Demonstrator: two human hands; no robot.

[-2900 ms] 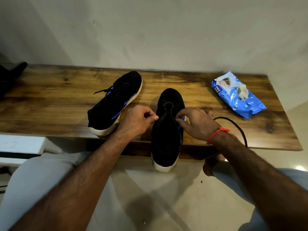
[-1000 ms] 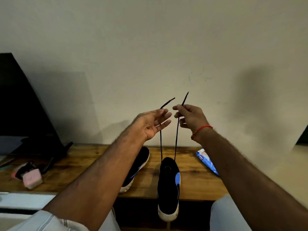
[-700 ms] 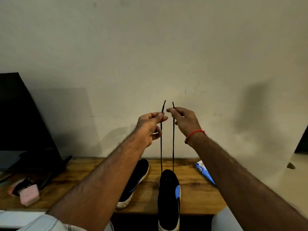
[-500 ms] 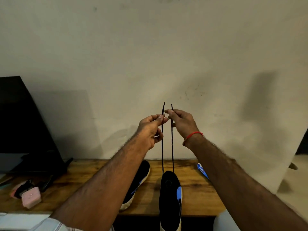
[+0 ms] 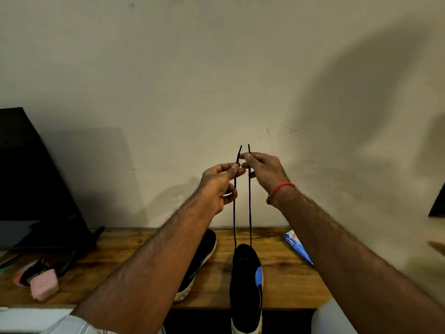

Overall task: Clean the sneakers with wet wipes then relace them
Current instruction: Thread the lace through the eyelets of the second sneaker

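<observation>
Head view looks along both forearms to two raised hands in front of a pale wall: the left hand [image 5: 218, 186] pinches one end of a black shoelace [image 5: 234, 213] between thumb and forefinger, and the right hand [image 5: 263, 173] pinches the other end the same way, its wrist ringed by a red thread bracelet [image 5: 281, 188]. Both strands run down taut and almost parallel, close together, into the toe end of the near sneaker [image 5: 246, 285], a black shoe with a blue side patch and a pale sole that lies on the wooden table [image 5: 125, 256] with its heel out over the front edge. The two tips stand at nearly the same height, so this looks like the relacing step, with the lace through the lowest eyelets and its halves being evened out. A second sneaker [image 5: 204, 251] lies just to the left, partly hidden by the left forearm; whether it is laced I cannot tell. A blue wet wipes pack [image 5: 297, 247] shows at the right, half behind the right arm, and a pink object [image 5: 44, 285] sits at the far left. Next, I judge, the ends must be lowered, crossed and fed one at a time through the following pair of eyelets, keeping the lengths equal
</observation>
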